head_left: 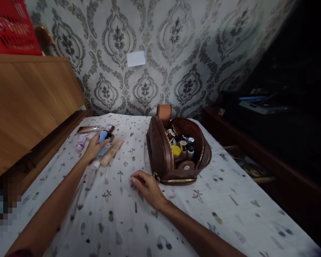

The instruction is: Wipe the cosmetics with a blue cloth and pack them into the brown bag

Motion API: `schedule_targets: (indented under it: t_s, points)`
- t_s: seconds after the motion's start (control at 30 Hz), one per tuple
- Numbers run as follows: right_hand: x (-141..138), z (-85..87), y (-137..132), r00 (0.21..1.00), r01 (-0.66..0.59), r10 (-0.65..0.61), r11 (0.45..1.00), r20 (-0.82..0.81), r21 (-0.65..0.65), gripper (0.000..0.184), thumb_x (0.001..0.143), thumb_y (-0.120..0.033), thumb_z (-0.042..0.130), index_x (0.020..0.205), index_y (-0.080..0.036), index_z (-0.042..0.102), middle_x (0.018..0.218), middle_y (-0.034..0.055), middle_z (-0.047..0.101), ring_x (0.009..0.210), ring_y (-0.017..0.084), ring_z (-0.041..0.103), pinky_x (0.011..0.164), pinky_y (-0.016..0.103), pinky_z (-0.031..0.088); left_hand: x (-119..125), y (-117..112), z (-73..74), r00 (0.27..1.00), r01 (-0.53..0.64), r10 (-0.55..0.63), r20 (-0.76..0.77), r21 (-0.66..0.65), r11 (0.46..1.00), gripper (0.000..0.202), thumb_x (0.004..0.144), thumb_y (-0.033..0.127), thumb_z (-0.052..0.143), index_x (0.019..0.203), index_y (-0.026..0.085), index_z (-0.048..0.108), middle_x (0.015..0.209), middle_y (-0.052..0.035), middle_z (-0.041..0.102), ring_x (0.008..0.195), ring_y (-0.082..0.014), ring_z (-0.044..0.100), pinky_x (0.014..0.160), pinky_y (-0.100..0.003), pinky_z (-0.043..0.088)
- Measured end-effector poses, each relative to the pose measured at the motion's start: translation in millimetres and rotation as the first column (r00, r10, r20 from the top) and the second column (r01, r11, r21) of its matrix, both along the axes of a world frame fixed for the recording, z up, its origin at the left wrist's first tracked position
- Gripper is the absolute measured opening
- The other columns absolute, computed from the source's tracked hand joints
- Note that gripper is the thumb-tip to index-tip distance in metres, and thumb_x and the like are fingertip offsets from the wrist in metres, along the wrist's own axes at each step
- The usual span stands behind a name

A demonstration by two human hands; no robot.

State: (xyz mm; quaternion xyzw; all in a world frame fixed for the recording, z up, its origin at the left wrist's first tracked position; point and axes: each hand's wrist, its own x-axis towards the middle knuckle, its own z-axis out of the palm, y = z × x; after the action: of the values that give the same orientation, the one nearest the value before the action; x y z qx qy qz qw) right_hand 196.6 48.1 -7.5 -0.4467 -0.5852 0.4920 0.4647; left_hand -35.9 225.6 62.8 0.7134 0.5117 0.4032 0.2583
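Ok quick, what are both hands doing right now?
Left hand: closed around the blue tube.
Right hand: loosely curled, empty, resting on the cloth beside the brown bag.

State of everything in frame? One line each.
left hand: closed on blue bottle
blue bottle: gripped, among loose items
beige tube: lying flat, capped
pink item: lying flat, blurred
right hand: empty, fingers curled, resting on sheet
brown bag: unzipped, open, upright
small bottles: upright inside brown bag, capped
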Motion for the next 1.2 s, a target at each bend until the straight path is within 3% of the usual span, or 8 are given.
schedule_targets:
  t_s: [0.07, 0.17, 0.3, 0.47, 0.7, 0.97, 1.07, 1.2]
  points:
    - [-1, -4.1, 2, 0.997, 0.024, -0.024, 1.0, -0.074, -0.001, 0.034, 0.089, -0.043, 0.058, 0.114, -0.019, 0.061, 0.093, 0.005, 0.062, 0.069, 0.013, 0.064, 0.047, 0.02, 0.047, 16, -31, 1.2, 0.99, 0.14, -0.137, 0.039, -0.08, 0.987, 0.046, 0.076, 0.052, 0.067, 0.104, 0.016, 0.06, 0.088, -0.0022, 0.064, 0.081, -0.0205, 0.059, 0.072, -0.028, 0.048]
    - [-2, -9.3, 4, 0.984, 0.083, -0.082, 0.997, -0.159, -0.003, 0.058, 0.085, -0.04, 0.064, 0.138, -0.024, 0.047, 0.124, 0.0118, 0.055, 0.084, 0.016, 0.066, 0.05, 0.023, 0.054, 40, -77, 5.0, 0.942, 0.331, -0.334, -0.033, -0.075, 0.941, 0.043, 0.084, 0.048, 0.064, 0.113, 0.017, 0.062, 0.101, -0.0049, 0.068, 0.094, -0.0226, 0.062, 0.085, -0.031, 0.048]
    - [-1, -10.4, 5, 0.972, 0.12, -0.108, 0.992, -0.208, 0.046, 0.062, 0.074, -0.029, 0.073, 0.132, -0.023, 0.053, 0.119, 0.0089, 0.06, 0.087, 0.018, 0.064, 0.061, 0.026, 0.058, 60, -119, 1.8, 0.841, 0.508, -0.515, -0.166, -0.082, 0.857, 0.034, 0.091, 0.043, 0.057, 0.115, 0.019, 0.062, 0.109, -0.0071, 0.066, 0.104, -0.024, 0.061, 0.092, -0.033, 0.047]
    - [-1, -5.2, 4, 0.976, 0.095, -0.094, 0.995, -0.198, -0.004, 0.049, 0.068, -0.024, 0.075, 0.115, -0.021, 0.06, 0.088, 0.0007, 0.065, 0.071, 0.015, 0.063, 0.056, 0.024, 0.054, 60, -135, -18.5, 0.833, 0.482, -0.432, -0.344, 0.071, 0.873, 0.04, 0.099, 0.04, 0.041, 0.133, 0.022, 0.053, 0.12, -0.0094, 0.06, 0.111, -0.0233, 0.059, 0.094, -0.035, 0.049]
    - [1, 1.2, 0, 0.985, 0.149, -0.164, 0.963, 0.05, 0.225, 0.036, 0.068, -0.013, 0.067, 0.104, -0.014, 0.064, 0.086, 0.0011, 0.066, 0.076, 0.017, 0.06, 0.07, 0.027, 0.05, 74, -143, -38.4, 0.788, 0.481, -0.261, -0.558, 0.293, 0.826, 0.042, 0.1, 0.039, 0.039, 0.137, 0.025, 0.053, 0.12, -0.0089, 0.06, 0.109, -0.0243, 0.06, 0.081, -0.033, 0.055]
    - [3, 4.3, -2, 0.977, 0.106, -0.156, 0.945, 0.144, 0.308, 0.051, 0.07, -0.012, 0.074, 0.119, -0.017, 0.063, 0.112, 0.0082, 0.069, 0.101, 0.023, 0.064, 0.092, 0.036, 0.049, 88, -146, -38.1, 0.975, 0.22, -0.22, 0.002, -0.033, 0.975, 0.05, 0.096, 0.052, 0.038, 0.12, 0.017, 0.066, 0.112, -0.0105, 0.064, 0.115, -0.0249, 0.059, 0.106, -0.041, 0.044]
    - [2, 4.1, -2, 0.98, 0.123, -0.168, 0.934, 0.107, 0.337, 0.053, 0.072, -0.016, 0.079, 0.122, -0.018, 0.063, 0.113, 0.0091, 0.065, 0.104, 0.023, 0.062, 0.093, 0.036, 0.049, 86, -145, -38.1, 0.968, 0.188, -0.136, 0.213, -0.247, 0.951, 0.06, 0.09, 0.065, 0.043, 0.11, 0.016, 0.07, 0.112, -0.0113, 0.069, 0.12, -0.0282, 0.058, 0.11, -0.042, 0.039]
    - [2, 4.4, -2, 0.97, 0.156, -0.21, 0.923, 0.121, 0.351, 0.054, 0.074, -0.027, 0.082, 0.125, -0.023, 0.064, 0.105, 0.0058, 0.057, 0.098, 0.02, 0.058, 0.086, 0.033, 0.052, 81, -144, -36.7, 0.956, 0.107, 0.041, 0.291, -0.474, 0.874, 0.072, 0.077, 0.08, 0.049, 0.096, 0.015, 0.073, 0.097, -0.0111, 0.074, 0.107, -0.0299, 0.064, 0.096, -0.04, 0.048]
